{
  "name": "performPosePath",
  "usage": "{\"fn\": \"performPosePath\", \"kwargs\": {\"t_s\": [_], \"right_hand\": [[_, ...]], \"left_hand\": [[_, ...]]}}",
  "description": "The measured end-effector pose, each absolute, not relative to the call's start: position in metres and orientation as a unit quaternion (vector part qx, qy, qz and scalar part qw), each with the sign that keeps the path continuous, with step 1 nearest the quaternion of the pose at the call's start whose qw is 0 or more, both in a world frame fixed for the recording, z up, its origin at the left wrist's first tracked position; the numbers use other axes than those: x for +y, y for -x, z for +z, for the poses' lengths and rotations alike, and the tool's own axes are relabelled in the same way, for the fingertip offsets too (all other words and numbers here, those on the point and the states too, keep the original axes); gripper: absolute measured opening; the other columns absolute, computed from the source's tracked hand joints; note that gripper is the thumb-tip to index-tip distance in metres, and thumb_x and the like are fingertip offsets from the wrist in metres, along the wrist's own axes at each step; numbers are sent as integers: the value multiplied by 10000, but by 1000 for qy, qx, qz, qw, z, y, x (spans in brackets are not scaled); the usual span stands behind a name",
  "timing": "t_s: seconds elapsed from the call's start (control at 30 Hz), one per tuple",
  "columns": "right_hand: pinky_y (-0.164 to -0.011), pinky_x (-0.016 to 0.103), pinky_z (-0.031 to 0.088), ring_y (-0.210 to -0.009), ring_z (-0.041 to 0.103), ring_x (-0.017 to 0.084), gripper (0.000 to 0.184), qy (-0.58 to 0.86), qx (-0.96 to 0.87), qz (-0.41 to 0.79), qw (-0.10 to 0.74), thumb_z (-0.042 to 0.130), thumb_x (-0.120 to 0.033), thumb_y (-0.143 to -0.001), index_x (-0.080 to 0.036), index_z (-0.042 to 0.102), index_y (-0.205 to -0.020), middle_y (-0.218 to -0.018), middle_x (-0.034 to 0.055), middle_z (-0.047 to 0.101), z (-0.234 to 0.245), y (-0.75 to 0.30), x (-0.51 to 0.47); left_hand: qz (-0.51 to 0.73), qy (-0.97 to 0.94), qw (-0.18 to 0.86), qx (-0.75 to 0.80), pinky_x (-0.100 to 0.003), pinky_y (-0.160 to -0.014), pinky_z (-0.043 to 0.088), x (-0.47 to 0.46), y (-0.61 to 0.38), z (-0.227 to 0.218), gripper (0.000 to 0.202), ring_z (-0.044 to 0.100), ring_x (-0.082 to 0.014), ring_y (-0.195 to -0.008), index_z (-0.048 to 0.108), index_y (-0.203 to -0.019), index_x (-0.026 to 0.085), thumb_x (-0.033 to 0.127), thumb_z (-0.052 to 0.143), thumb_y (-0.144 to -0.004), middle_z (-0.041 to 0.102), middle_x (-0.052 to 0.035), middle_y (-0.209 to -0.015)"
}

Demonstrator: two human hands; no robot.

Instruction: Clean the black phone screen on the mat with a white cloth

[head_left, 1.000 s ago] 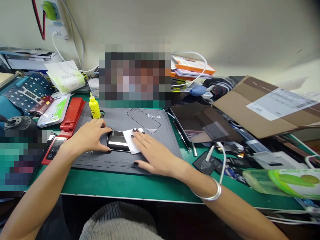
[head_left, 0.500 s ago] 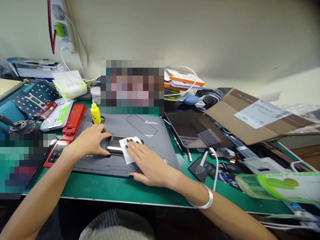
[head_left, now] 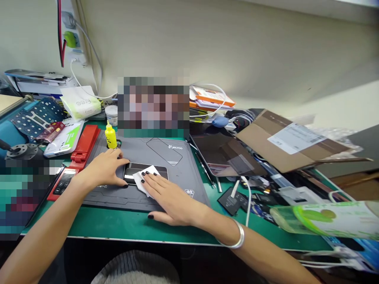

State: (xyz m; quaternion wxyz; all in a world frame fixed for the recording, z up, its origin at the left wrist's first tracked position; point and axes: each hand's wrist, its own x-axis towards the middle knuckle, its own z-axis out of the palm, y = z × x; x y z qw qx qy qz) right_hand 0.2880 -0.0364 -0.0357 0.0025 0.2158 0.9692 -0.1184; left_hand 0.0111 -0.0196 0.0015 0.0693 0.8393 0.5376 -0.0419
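Observation:
A dark, glossy phone lies flat on the grey work mat, its surface reflecting a pale band. My left hand has its thumb and fingertips against opposite edges at the phone's left end, gripping it. Stretched out flat, the fingers of my right hand press a white wipe onto the glass, with the thumb held apart. The wipe and that hand hide much of the phone's middle and near edge. A yellow squeeze bottle stands upright just beyond my left hand.
The grey mat covers part of the green bench. A red tool borders it on the left. Rightward lie pens, a large dark panel, a black battery, a cardboard box and a green-white packet.
My right hand and the wipe have slid left along the phone, uncovering more of its right end. My left hand keeps its grip. The view has shifted slightly.

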Motion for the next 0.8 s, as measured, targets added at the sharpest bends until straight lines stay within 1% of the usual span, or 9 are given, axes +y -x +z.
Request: {"fn": "performPosePath", "kwargs": {"t_s": [0.13, 0.2, 0.3, 0.37, 0.43, 0.5, 0.57, 0.7, 0.8], "right_hand": [[-1216, 540, 259, -1504, 196, 358, 746, -275, 956, -99, -12, 530, -467, -957, -19, 328, -1518, -1610, 246, 223, -37, -295, -26], [-1210, 560, 259, -1504, 189, 369, 775, -282, 954, -99, -17, 540, -482, -949, -13, 313, -1523, -1609, 257, 209, -37, -295, -27], [-1212, 559, 253, -1500, 196, 381, 838, -237, 965, -112, 1, 571, -535, -923, 3, 322, -1515, -1607, 266, 209, -34, -290, -36], [-1220, 535, 251, -1496, 210, 381, 824, -218, 969, -115, 12, 579, -526, -924, 12, 346, -1503, -1604, 266, 224, -32, -289, -39], [-1224, 522, 250, -1494, 219, 375, 782, -235, 966, -111, 10, 568, -492, -940, 17, 359, -1496, -1599, 268, 235, -32, -290, -35], [-1222, 534, 253, -1498, 212, 366, 749, -270, 957, -103, 1, 541, -460, -958, 14, 343, -1503, -1600, 267, 229, -33, -294, -29], [-1211, 564, 257, -1503, 191, 367, 752, -292, 952, -95, -6, 514, -466, -966, 9, 318, -1514, -1602, 269, 213, -35, -296, -27], [-1206, 568, 266, -1498, 193, 389, 831, -245, 965, -96, 10, 546, -537, -935, 18, 320, -1510, -1602, 277, 204, -34, -290, -37], [-1209, 549, 273, -1495, 216, 377, 806, -226, 969, -100, 17, 555, -522, -938, 6, 336, -1506, -1602, 266, 221, -33, -289, -39]], "left_hand": [[-47, -835, 75, 543, -437, -1002, 449, -20, -12, 2, 665, 521, -341, -1193, 645, -1285, 233, 547, 768, -712, 556, -128, -1282], [-45, -835, 74, 543, -443, -1003, 451, -20, -12, 3, 663, 522, -343, -1192, 647, -1282, 229, 546, 769, -712, 559, -130, -1280], [-44, -838, 74, 538, -449, -1001, 454, -20, -13, 5, 666, 526, -347, -1185, 644, -1285, 217, 535, 773, -714, 568, -137, -1259], [-44, -839, 77, 537, -449, -995, 458, -21, -13, 6, 658, 528, -348, -1183, 646, -1282, 217, 531, 769, -718, 566, -140, -1263], [-43, -838, 80, 539, -448, -987, 461, -21, -13, 6, 648, 527, -351, -1185, 651, -1277, 221, 535, 761, -722, 560, -140, -1275], [-41, -836, 82, 541, -444, -980, 462, -20, -13, 6, 647, 527, -350, -1184, 652, -1276, 229, 543, 757, -720, 558, -136, -1277], [-41, -836, 81, 542, -435, -981, 459, -20, -13, 5, 652, 528, -345, -1184, 650, -1280, 234, 543, 758, -718, 558, -132, -1278], [-42, -836, 81, 541, -426, -981, 454, -20, -13, 5, 649, 522, -347, -1192, 654, -1276, 231, 537, 762, -714, 554, -134, -1290], [-43, -836, 82, 541, -429, -972, 456, -21, -13, 5, 657, 522, -349, -1188, 652, -1278, 227, 539, 764, -711, 558, -136, -1286]]}}
